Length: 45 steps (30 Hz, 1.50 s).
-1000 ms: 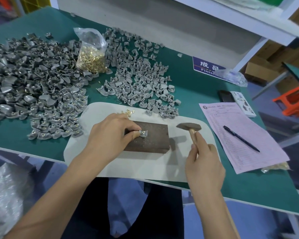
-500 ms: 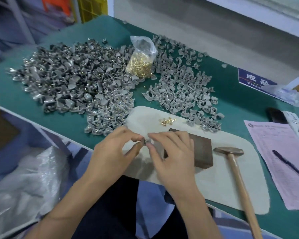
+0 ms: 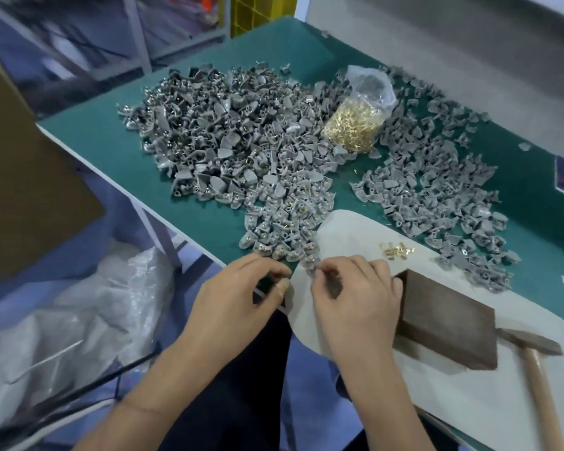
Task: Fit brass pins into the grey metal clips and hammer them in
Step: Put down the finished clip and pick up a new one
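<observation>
Both hands shifted to mat edge | left hand (image 3: 232,297) grip unclear | right hand (image 3: 352,294) curled, contents unclear

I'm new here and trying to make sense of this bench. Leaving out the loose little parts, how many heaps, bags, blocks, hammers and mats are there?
Heaps of grey clips: 2, the left heap and the right heap
Bag of brass pins: 1
Small cluster of loose brass pins: 1
Brown block: 1
Hammer: 1
Pale mat: 1
Total: 7

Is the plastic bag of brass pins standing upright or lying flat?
Upright: the plastic bag stands on the table, pins filling its lower part, loose top above.
</observation>
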Each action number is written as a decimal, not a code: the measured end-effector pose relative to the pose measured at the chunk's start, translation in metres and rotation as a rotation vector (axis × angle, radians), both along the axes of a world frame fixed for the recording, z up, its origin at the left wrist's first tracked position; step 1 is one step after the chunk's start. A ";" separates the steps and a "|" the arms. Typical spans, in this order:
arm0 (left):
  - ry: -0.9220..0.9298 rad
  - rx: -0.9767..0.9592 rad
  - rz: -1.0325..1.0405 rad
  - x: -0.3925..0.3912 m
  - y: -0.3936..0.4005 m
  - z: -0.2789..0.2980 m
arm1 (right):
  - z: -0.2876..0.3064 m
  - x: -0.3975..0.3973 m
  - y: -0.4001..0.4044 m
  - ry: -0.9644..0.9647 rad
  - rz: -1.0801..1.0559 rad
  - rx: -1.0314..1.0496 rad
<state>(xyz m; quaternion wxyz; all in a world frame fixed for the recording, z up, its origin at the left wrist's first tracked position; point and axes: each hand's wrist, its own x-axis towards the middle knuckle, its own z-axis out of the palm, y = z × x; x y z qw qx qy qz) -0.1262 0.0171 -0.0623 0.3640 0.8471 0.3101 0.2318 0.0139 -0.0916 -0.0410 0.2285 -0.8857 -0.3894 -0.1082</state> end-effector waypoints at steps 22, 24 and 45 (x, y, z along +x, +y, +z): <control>-0.019 -0.075 -0.259 0.119 -0.018 0.025 | 0.027 0.087 -0.107 0.133 -0.281 0.183; 0.042 -0.053 -0.229 0.144 -0.012 0.024 | 0.020 0.091 -0.112 0.183 -0.267 0.220; 0.068 -0.003 -0.362 0.178 -0.044 0.053 | 0.000 0.093 -0.113 0.119 -0.172 0.482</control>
